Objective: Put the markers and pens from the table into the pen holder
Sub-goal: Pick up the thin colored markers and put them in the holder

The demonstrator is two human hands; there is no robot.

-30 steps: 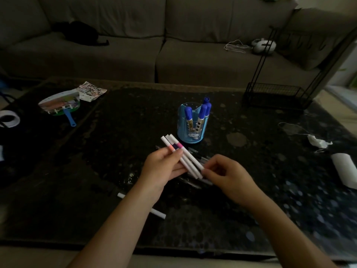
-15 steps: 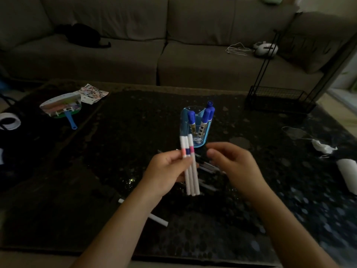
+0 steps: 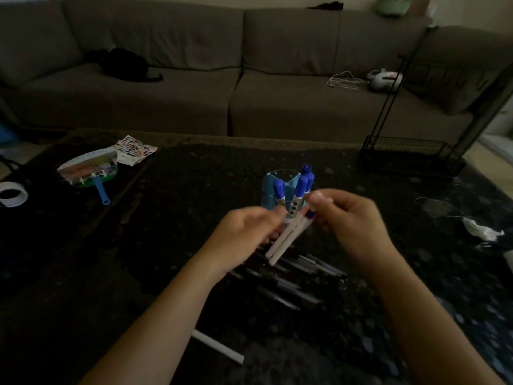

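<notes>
A blue pen holder point(image 3: 270, 190) stands mid-table with three blue-capped markers point(image 3: 300, 186) in it. Just in front of it I hold a bundle of white markers point(image 3: 288, 236), tilted with the capped ends up and to the right. My left hand point(image 3: 247, 232) grips the bundle's lower part. My right hand point(image 3: 349, 218) pinches the bundle's top ends, close to the holder's front rim. Several dark pens point(image 3: 294, 273) lie on the table below my hands. One white marker point(image 3: 218, 346) lies near the front edge, between my forearms.
The dark speckled table point(image 3: 166, 245) carries a hand fan with a blue handle point(image 3: 91, 173), a sticker sheet point(image 3: 136, 150), a tape roll point(image 3: 11, 193) at left, crumpled white paper point(image 3: 483, 232) at right and a black wire rack point(image 3: 410, 154) at back right. A grey sofa point(image 3: 249, 93) runs behind.
The white marker bundle swung from upright to tilted right and rose toward the holder. My right hand moved up and took hold of its top ends.
</notes>
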